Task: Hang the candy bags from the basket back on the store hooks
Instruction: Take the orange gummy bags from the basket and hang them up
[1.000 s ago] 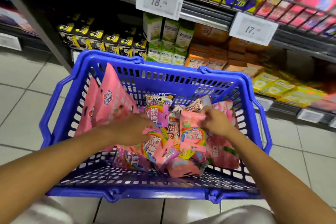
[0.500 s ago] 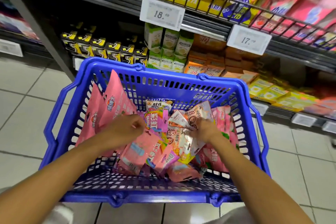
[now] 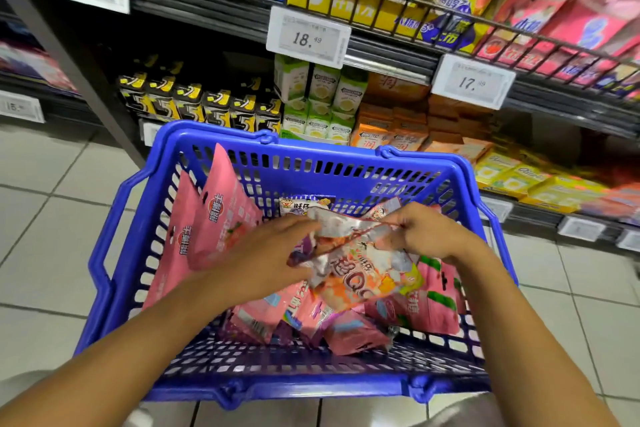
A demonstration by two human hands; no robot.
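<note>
A blue plastic basket [image 3: 311,163] stands on the floor in front of me, holding several candy bags. Both hands are inside it, lifting a silvery orange candy bag [image 3: 360,270] above the pile. My left hand [image 3: 266,253] pinches the bag's left top edge. My right hand [image 3: 426,232] grips its right top corner. Two tall pink bags [image 3: 214,215] lean against the basket's left wall. More pink bags [image 3: 349,333] lie on the basket floor under the lifted one.
Store shelves [image 3: 398,55] rise right behind the basket, with boxed goods below and yellow and pink bags behind a wire rail above. White price tags [image 3: 308,36] hang on the shelf edges. Tiled floor [image 3: 52,218] lies to the left and right.
Both hands went from rummaging in the pile to gripping one silvery orange bag and raising it. The view tilted upward, showing more of the shelves.
</note>
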